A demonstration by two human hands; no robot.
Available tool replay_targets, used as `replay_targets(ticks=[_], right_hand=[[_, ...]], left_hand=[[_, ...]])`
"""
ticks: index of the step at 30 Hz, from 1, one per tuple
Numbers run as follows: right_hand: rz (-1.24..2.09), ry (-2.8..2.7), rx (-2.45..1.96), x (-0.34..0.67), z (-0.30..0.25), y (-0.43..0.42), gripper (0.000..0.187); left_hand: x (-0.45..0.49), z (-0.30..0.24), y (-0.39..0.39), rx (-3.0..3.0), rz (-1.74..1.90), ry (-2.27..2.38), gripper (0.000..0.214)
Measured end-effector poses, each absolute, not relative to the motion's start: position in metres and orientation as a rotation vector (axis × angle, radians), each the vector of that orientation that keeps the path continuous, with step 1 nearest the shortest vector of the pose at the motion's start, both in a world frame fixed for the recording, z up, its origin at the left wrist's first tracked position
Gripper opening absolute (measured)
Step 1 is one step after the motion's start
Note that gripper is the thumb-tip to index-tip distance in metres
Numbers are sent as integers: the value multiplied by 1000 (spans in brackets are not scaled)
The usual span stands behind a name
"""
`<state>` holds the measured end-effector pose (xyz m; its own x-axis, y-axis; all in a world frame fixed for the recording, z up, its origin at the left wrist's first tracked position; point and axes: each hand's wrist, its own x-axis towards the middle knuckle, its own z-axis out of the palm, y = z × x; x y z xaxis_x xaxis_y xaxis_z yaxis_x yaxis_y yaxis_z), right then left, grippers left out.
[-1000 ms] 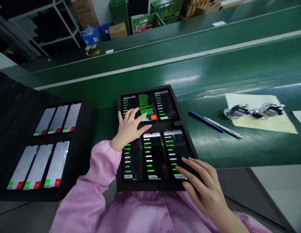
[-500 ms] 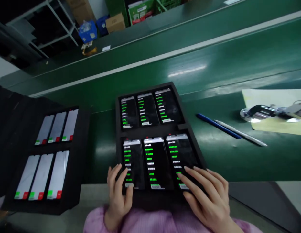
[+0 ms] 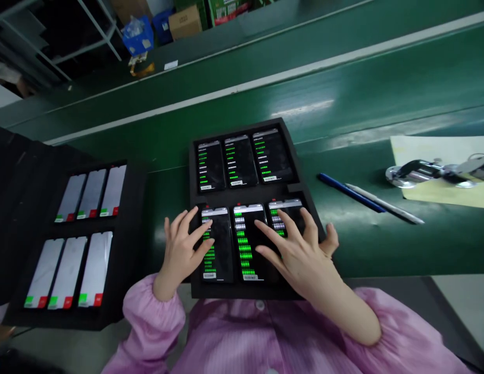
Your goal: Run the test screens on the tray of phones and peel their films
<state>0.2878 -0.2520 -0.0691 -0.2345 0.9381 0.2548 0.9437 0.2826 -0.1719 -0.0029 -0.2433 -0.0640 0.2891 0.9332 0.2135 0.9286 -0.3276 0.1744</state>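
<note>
In front of me a black foam tray (image 3: 242, 200) holds two rows of smartphones with dark screens and lines of green and white text. My left hand (image 3: 183, 246) is open at the tray's left edge, its fingertips over the near-left smartphone (image 3: 222, 249). My right hand (image 3: 298, 249), fingers spread, reaches over the near-right smartphone (image 3: 290, 206) and hides its lower part. Its thumb and index finger extend toward the near-middle smartphone (image 3: 249, 249). Neither hand grips anything.
At left stands a second black tray (image 3: 74, 228) of smartphones with white screens and green and red corners. To the right lie a blue pen (image 3: 351, 192), a white pen (image 3: 386, 204) and a shiny metal object (image 3: 421, 171) on yellowish paper (image 3: 440, 195). A green work surface (image 3: 164, 192) extends around.
Both hands have moved up over the near row, the right also leftward. The text lists on the near smartphones have scrolled. The view has shifted slightly.
</note>
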Motion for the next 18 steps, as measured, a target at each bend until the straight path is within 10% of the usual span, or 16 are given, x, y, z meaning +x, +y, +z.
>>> replay_targets(ticks=[18], right_hand=[[-83, -2245, -1395, 357, -69, -283, 38]], left_hand=[[19, -78, -323, 2196, 799, 1928, 44]])
